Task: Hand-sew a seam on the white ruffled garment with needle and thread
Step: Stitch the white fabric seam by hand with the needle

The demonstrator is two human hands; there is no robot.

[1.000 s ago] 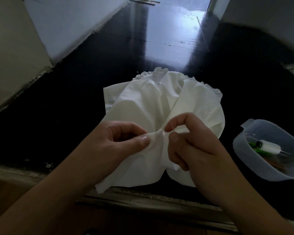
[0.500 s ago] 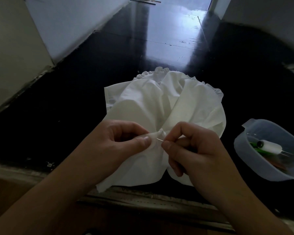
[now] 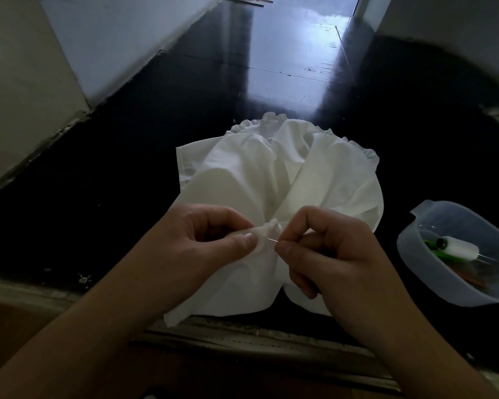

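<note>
Needle shows as a thin bright line between the two hands, its one end in the cloth and its other end pinched by the thumb and forefinger of the right hand. The left hand pinches a small fold of the white garment between thumb and fingers. The garment lies bunched on the black floor, its ruffled edge on the far side. To the right, well apart, stands a clear plastic tub with a white thread spool inside. The thread itself I cannot see.
</note>
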